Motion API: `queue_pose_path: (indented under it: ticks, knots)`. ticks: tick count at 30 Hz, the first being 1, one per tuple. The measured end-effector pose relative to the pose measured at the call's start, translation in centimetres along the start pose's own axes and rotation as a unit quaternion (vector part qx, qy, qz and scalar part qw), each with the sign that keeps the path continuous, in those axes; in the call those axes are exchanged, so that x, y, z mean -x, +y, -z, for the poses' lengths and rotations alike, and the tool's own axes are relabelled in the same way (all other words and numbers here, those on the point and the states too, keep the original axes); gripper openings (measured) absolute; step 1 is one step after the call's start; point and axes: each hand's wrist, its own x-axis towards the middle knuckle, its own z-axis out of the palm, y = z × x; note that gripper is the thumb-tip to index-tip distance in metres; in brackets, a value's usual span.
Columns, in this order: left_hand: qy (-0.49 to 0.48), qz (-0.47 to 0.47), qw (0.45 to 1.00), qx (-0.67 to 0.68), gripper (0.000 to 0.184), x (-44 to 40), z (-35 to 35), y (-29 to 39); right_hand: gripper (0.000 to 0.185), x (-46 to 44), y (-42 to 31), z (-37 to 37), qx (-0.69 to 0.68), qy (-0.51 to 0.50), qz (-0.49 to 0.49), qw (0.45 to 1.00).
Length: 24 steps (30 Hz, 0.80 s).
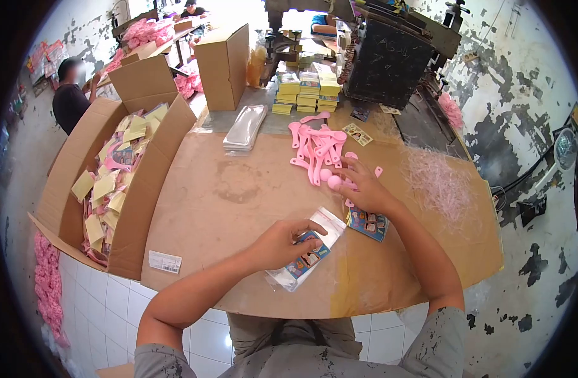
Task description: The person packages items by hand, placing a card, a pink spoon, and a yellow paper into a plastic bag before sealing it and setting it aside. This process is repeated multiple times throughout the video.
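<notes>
My left hand [282,242] pinches a clear plastic bag [328,222] above the near part of the table. A blue printed card [311,258] shows through the bag, partly covered by my fingers. My right hand [362,187] is at the near right side of a loose heap of pink plastic spoons [315,148]. Its curled fingers and thumb are around a pink spoon [335,182], whose handle is mostly hidden. Under my right wrist lies a small stack of blue printed cards [369,225].
At left stands an open carton [122,252] of packed bags. Clear bags [245,128] lie near stacked yellow-edged cards [298,94]. Plastic shreds [441,186] cover the right side. A dark machine [389,66] stands behind; a person [71,101] sits at far left.
</notes>
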Motion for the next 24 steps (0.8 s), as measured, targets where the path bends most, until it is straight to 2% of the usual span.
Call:
queue_pose_path:
  ticks: [3,7,12,15,18,21,24]
  knots:
    - [-0.010,0.003,0.996,0.083,0.024,-0.3,0.1,-0.6,0.038,0.4,-0.7,1.2,0.002,0.056,0.035,0.998]
    - [-0.005,0.001,0.991,0.131,0.026,-0.2,0.4,-0.2,0.030,0.5,-1.7,2.2,0.085,-0.033,0.033,0.995]
    - [0.019,-0.014,0.978,0.206,0.032,-0.3,0.5,0.0,0.022,-0.3,-2.5,1.3,0.115,0.043,0.086,0.989]
    - [0.035,-0.037,0.978,0.201,0.036,0.0,0.6,0.7,0.019,0.7,-4.9,2.0,-0.097,0.069,-0.002,0.993]
    - [0.051,-0.052,0.980,0.186,0.039,0.0,0.8,0.8,0.019,2.7,-8.9,6.0,-0.192,-0.063,-0.080,0.976]
    - [0.065,-0.058,0.985,0.147,0.040,-0.1,0.8,0.0,0.017,4.5,-9.4,7.1,-0.267,-0.056,-0.060,0.960]
    - [0.061,-0.044,0.988,0.138,0.044,-0.2,0.5,-0.1,0.015,5.6,-9.2,6.7,-0.338,-0.048,-0.098,0.935]
